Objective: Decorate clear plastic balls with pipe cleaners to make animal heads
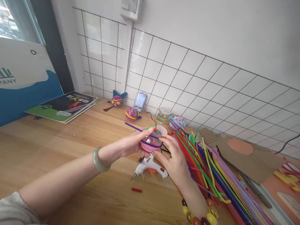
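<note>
A clear plastic ball (148, 141) is held above the table between both hands. Pink strands cover its lower part, and green and red bits show near its top. Around it runs a purple pipe cleaner (132, 126), whose loose end sticks out to the left. My left hand (132, 144) grips the ball's left side, thumb on top and fingers beneath. From the right, my right hand (175, 158) curls its fingers and thumb against the ball and the purple strand. Just below lies a white glue gun (150, 165), nozzle to the left.
Bundled coloured pipe cleaners (211, 168) fill the right side beside cardboard (264, 165). Along the wall stand a cat-eared ball (117, 100), a striped ball (131, 114), a glass jar (163, 115) and a blue-pink ball (178, 122). A magazine (67, 107) lies left; a red scrap (136, 190) lies in front.
</note>
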A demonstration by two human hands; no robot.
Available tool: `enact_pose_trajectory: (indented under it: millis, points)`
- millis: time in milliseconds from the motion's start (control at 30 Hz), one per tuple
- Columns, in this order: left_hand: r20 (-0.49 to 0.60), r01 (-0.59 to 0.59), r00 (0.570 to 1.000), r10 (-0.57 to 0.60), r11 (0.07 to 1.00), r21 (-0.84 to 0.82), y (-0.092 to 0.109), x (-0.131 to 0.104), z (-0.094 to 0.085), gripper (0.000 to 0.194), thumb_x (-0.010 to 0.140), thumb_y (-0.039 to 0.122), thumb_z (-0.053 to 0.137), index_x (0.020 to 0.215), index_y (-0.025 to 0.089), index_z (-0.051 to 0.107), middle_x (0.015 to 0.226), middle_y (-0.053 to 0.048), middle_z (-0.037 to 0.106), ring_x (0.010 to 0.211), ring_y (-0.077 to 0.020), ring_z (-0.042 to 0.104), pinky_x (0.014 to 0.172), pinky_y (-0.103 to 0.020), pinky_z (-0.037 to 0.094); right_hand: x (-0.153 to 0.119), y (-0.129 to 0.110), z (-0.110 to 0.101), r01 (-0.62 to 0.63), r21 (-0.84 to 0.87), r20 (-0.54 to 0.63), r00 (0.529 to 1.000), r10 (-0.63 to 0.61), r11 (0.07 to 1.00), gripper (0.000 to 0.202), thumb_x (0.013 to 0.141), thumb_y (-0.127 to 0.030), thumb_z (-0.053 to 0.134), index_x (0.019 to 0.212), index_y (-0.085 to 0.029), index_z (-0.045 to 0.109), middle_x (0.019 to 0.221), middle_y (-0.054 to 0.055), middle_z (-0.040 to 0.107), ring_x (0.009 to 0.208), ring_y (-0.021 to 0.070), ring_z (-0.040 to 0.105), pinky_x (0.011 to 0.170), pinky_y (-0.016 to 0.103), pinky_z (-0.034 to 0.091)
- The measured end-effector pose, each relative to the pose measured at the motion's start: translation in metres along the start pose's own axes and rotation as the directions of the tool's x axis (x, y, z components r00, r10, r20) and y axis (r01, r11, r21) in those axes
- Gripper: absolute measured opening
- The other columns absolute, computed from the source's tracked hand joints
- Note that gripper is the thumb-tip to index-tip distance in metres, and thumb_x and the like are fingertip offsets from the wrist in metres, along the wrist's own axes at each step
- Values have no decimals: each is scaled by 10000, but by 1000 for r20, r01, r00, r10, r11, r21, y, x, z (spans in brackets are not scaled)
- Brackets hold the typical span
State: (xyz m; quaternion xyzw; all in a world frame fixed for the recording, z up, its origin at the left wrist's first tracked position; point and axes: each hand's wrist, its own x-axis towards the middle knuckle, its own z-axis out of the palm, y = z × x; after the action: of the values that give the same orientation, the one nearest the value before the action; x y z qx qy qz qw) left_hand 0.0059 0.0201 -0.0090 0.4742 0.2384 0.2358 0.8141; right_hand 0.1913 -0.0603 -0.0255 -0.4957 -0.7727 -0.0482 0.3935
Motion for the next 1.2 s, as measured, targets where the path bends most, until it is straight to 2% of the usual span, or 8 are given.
enact_pose_trajectory:
  millis: [300,667,933,1200]
  points:
    - [-8,37,999,-37,999,-17,-1,0,-2,474,813,548,637,1118,186,659,1007,-85,722,819,-185,668,705,-306,546,0,-2,0,10,-26,-20,1000,-11,1000,330,905,-274,624,1215,-251,516,1266,108,563,1209,255,554,1025,467,485]
    - [10,15,1000,-15,999,-31,0,-1,0,411,823,461,672,1135,194,648,1000,-81,717,810,-173,674,679,-276,559,1,-3,0,15,-23,-16,1000,-15,1000,326,903,-253,628,1206,-251,509,1266,107,553,1209,249,547,1022,465,483]
    - [33,2,999,-1,1000,-15,-2,0,-2,412,844,446,659,1173,201,627,1004,-78,719,808,-165,680,677,-267,569,1,-4,0,19,-21,-12,1000,-20,1000,322,902,-250,630,1203,-248,512,1265,107,553,1205,245,546,1025,452,478]
    - [12,11,1000,-11,1000,-18,-1,1,-1,413,839,444,665,1161,188,628,998,-83,717,821,-169,680,663,-258,572,2,-5,-1,23,-46,-10,1000,-23,999,314,911,-274,618,1208,-244,520,1259,114,565,1197,251,557,1011,458,492]
